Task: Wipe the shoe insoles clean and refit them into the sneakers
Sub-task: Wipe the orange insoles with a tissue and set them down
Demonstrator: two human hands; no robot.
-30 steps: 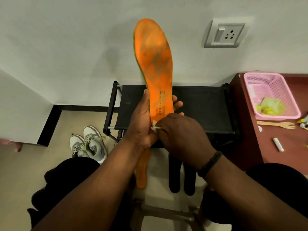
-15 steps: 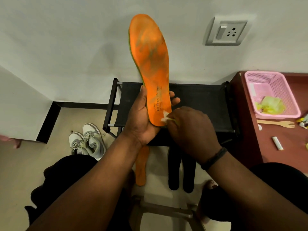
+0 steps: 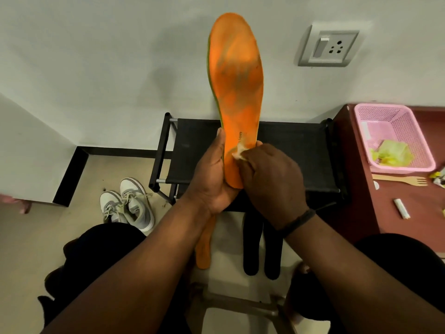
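The raised insole [image 3: 234,88] is orange, smudged grey, with a green edge; a second orange insole [image 3: 204,247] and two black insoles [image 3: 261,247] lie below; the sneakers [image 3: 127,206] are white and grey; the basket [image 3: 395,138] is pink; the stool [image 3: 289,150] is black.

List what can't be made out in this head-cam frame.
- Orange insole: heel end hidden by left hand and right hand.
- Wipe: mostly buried under right fingers; material unclear.
- Second orange insole: top hidden by left forearm.
- Printed text on held insole: partly covered.
- Sneakers: interiors too small to see.
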